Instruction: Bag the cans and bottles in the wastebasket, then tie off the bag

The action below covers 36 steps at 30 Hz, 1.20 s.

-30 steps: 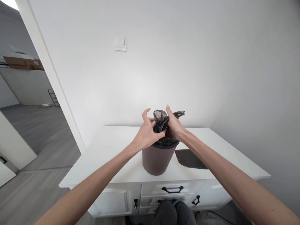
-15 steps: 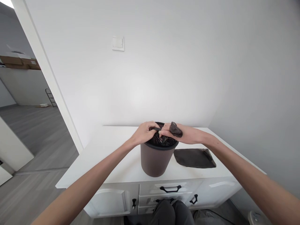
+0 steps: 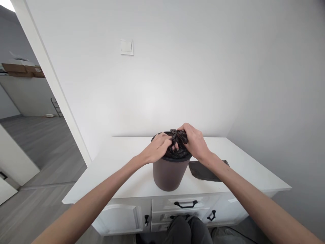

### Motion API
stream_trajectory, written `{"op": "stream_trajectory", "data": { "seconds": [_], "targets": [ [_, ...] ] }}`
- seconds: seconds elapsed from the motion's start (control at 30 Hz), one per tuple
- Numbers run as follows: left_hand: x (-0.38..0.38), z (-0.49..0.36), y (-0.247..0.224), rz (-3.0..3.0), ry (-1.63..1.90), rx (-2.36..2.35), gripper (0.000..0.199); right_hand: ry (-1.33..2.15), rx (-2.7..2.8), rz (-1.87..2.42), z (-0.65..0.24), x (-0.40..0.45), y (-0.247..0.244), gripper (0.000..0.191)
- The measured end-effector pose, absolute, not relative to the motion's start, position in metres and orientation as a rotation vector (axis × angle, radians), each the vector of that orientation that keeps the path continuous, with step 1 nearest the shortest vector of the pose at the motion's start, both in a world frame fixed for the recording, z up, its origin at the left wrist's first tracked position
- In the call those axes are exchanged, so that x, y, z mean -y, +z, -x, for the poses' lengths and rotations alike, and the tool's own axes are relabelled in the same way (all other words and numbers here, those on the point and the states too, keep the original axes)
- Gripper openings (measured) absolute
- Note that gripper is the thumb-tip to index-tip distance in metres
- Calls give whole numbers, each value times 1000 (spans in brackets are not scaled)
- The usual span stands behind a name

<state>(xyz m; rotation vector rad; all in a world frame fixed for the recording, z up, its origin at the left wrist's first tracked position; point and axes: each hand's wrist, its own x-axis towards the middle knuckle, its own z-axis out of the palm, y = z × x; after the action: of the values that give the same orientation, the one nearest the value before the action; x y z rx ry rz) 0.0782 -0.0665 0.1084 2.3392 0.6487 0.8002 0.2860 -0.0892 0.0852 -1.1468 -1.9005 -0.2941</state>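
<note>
Two bare hands are being recorded in the head view, the only view supplied. A thin, glossy black plastic bag (image 3: pixel 179 154) is being held by its bunched top, while its lower part is being contained by a round, tapering brown bin (image 3: pixel 169 176) with a black rim. By the left hand (image 3: pixel 158 149), fingers well curled, a twisted strand is being pinched. By the right hand (image 3: pixel 195 142), partly closed, the crumpled end is being gripped. Fingertips are being glimpsed below the twist; their owner hand is not being made out. The bin is being supported by a white cabinet top (image 3: pixel 225 149). A flat, dark plastic sheet (image 3: pixel 203 170) to the bin's right is being touched by neither hand and is being partly hidden by the right forearm (image 3: pixel 241 188). As to progress, the bag's top is being judged gathered and twisted; no finished knot is being discerned, and the bag's body is being judged not yet lifted clear.
</note>
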Motion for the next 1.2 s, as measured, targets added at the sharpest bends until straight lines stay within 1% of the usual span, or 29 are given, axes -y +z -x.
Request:
{"op": "stream_trajectory", "data": {
  "seconds": [0.1, 0.2, 0.27, 0.37, 0.5, 0.57, 0.63, 0.77, 0.9, 1.0, 1.1, 1.2],
  "targets": [
    [66, -79, 112, -2097, 822, -682, 47, -520, 1844, 1069, -277, 87, 80, 8],
    [58, -82, 113, -1871, 865, -705, 50, -750, 1774, 1081, -272, 86, 79, 17],
    [52, -83, 112, -1776, 864, -727, 48, -819, 1785, 1116, -271, 85, 79, 22],
    [46, -83, 109, -1789, 889, -790, 46, -780, 1943, 1125, -274, 88, 79, 29],
    [34, -82, 102, -1989, 1018, -859, 43, -630, 2146, 1123, -281, 97, 79, 59],
    [23, -82, 97, -2068, 1071, -919, 40, -530, 2221, 1153, -283, 103, 80, 65],
    [9, -80, 90, -2118, 1100, -1036, 38, -435, 2271, 1182, -283, 110, 81, 64],
    [-20, -75, 77, -2153, 1093, -1278, 30, -222, 2284, 1251, -284, 129, 81, 54],
    [-39, -73, 72, -2127, 1109, -1335, 27, -19, 2255, 1281, -285, 152, 80, 39],
    [-42, -73, 78, -2109, 1166, -1353, 27, 79, 2230, 1301, -290, 168, 82, 30],
    [-31, -71, 94, -2072, 1241, -1267, 34, 185, 2150, 1357, -303, 175, 83, 25],
    [-9, -72, 115, -1980, 1329, -984, 42, 224, 2058, 1414, -313, 163, 83, 27]
  ]
}}
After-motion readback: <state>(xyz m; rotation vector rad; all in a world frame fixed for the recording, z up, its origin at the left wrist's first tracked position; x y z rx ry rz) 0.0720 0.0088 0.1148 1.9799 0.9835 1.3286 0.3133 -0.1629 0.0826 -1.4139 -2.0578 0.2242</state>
